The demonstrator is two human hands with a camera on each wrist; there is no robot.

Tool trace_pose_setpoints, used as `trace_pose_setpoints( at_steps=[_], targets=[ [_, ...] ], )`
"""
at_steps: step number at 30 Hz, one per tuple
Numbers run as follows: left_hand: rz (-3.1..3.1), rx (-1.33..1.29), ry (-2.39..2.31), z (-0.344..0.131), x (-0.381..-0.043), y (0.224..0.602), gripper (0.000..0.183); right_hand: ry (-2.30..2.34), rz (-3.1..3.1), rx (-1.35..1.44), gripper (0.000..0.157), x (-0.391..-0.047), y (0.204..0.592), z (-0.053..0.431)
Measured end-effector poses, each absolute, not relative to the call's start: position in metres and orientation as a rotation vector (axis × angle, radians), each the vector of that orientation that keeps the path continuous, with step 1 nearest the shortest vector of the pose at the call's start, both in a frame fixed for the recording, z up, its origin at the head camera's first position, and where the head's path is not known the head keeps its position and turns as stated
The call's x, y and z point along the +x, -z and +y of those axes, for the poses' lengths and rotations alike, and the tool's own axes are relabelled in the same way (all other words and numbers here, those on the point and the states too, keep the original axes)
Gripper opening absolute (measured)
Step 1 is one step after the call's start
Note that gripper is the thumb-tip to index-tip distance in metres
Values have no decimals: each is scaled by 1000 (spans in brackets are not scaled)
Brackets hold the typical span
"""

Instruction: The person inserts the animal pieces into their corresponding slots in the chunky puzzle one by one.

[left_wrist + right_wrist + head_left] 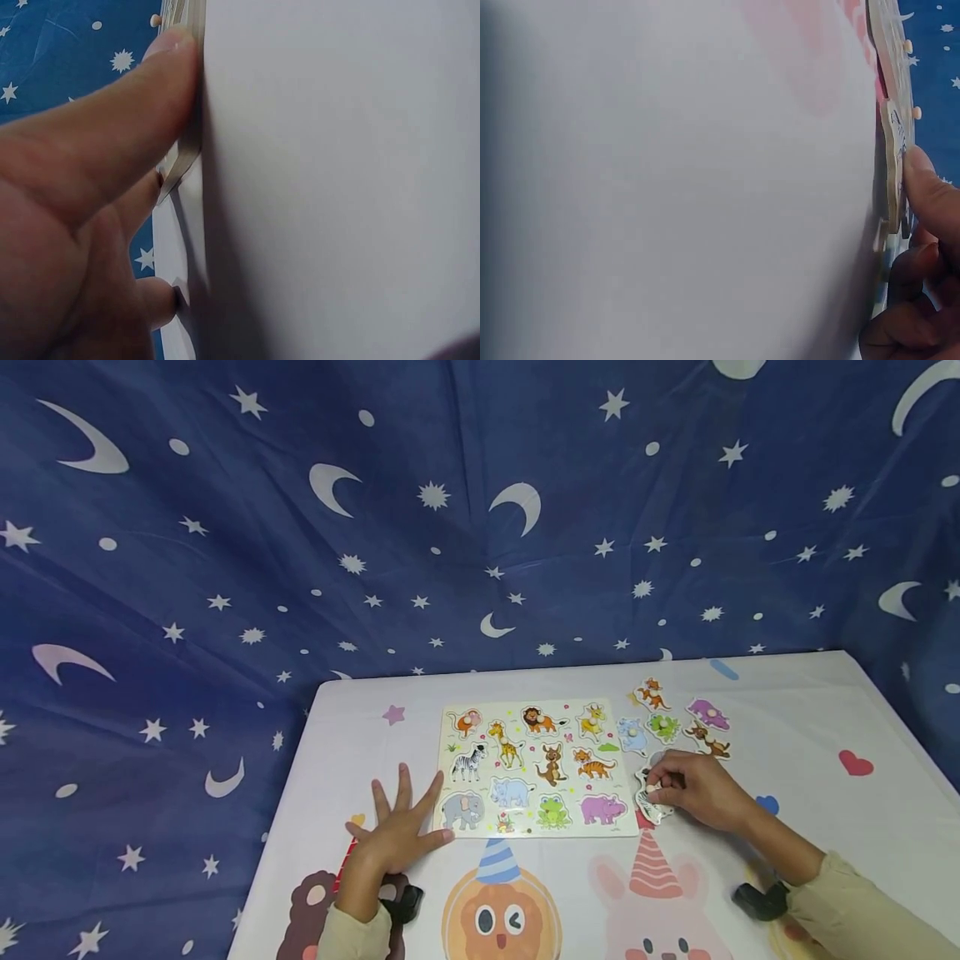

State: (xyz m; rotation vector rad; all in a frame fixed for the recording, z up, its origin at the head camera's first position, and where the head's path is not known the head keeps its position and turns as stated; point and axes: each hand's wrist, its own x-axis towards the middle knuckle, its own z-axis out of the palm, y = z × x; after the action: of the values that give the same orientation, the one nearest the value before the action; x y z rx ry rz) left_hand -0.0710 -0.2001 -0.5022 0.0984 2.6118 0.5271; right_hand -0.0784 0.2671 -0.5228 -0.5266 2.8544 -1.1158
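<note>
A wooden animal puzzle board (525, 832) lies on the table. My left hand (401, 831) is spread flat at its left edge, with thumb and index finger touching the board. In the left wrist view the thumb (161, 90) presses the board's edge. Just right of the board, my right hand (701, 789) pinches a black-and-white striped puzzle piece (651, 810), which looks like a zebra. The right wrist view shows this piece (894, 169) edge-on under the thumb; the fingers hide part of it.
Loose pieces lie beyond my right hand: a tiger (652, 694), a hippo (707, 713), a kangaroo (707, 741), a frog (663, 727) and a blue animal (632, 737). The white tablecloth (795, 727) has cartoon prints. A starry blue curtain (420, 635) hangs behind the table.
</note>
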Motion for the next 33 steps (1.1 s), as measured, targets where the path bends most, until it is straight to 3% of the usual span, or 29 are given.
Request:
trace_pose_setpoints(
  at_steps=[10, 19, 33],
  targets=[
    [2612, 106, -533, -200, -71, 500, 88, 1172, 2883, -480, 19, -89, 514, 246],
    [2606, 101, -540, -199, -70, 500, 89, 1235, 2805, -464, 18, -109, 505, 199],
    [2614, 91, -522, -200, -71, 504, 89, 1327, 2713, -547, 14, -130, 520, 124]
  ],
)
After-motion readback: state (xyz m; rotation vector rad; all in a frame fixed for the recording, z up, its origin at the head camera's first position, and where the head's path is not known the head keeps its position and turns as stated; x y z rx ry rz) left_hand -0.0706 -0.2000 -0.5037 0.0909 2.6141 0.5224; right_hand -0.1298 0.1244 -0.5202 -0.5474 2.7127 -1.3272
